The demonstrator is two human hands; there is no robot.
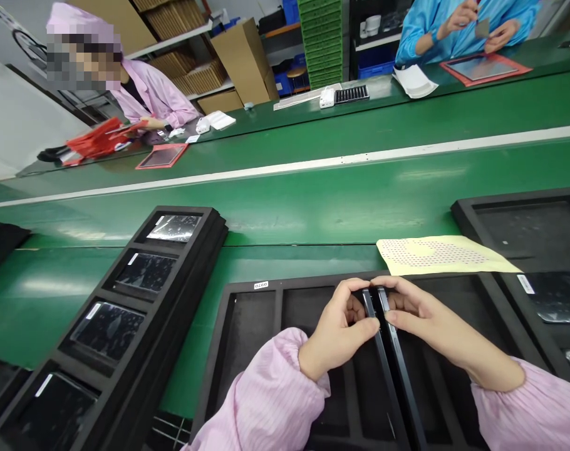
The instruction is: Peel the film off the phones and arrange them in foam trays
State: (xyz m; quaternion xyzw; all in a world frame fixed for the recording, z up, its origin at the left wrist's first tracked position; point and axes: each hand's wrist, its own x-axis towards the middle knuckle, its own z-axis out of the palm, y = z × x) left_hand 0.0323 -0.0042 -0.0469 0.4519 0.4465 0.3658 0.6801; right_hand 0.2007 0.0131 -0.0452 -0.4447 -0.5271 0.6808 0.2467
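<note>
Over the black foam compartment tray (pixel 304 283), left hand (pixel 344 329) pinches one slim dark shiny-edged slab (pixel 388 376), right hand (pixel 416 313) a similar dark slab (pixel 403 376), both on edge. Looks like paired handling; next move calls for even grip, faces not rubbing.

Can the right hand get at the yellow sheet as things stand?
Probably yes: the yellow sheet lies uncovered just beyond the right hand, though that hand grips a dark panel.

Two dark slabs (pixel 403 369), on edge, narrowly apart
</note>
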